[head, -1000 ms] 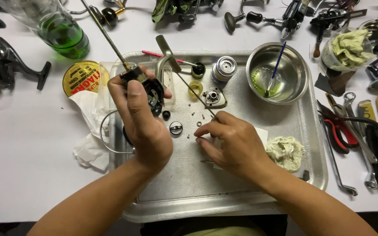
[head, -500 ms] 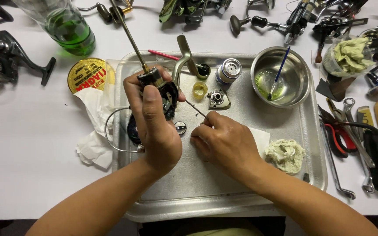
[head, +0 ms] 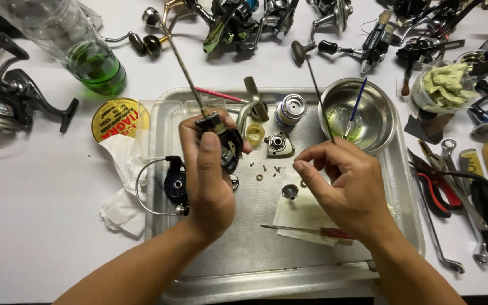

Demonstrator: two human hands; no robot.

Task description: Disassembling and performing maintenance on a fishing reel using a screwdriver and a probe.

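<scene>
Your left hand (head: 207, 181) is clamped around the black reel body (head: 228, 146), thumb laid along its near face, fingers wrapped behind it. The body sits at the top of your fist, above the metal tray (head: 255, 265). A thin shaft (head: 181, 62) projects from the body and runs up and to the left, away from you, toward the green-filled bottle (head: 88, 59). Treat that line as the long axis of the part: it is tilted, not upright.

Your right hand (head: 345, 189) is to the right of the left, well apart from it, with a gap of bare tray between them. Thumb and forefinger are pinched together at the left edge of the hand, pointing toward the reel body. A slender dark rod (head: 318, 96) rises from this hand toward the far side of the bench; whether the pinch also holds a small part you cannot tell.

The reel body lies to the left of, and slightly beyond, the right fingertips. The left hand already holds it; the right hand is the free one and the nearer to the loose items.

Between the hands, on the tray, lie small screws and washers (head: 266, 169). Just under the right hand rests a folded paper pad (head: 300, 217) with a red-handled screwdriver (head: 306, 230) across it. Beyond the right hand stands a steel bowl (head: 377, 121).
</scene>
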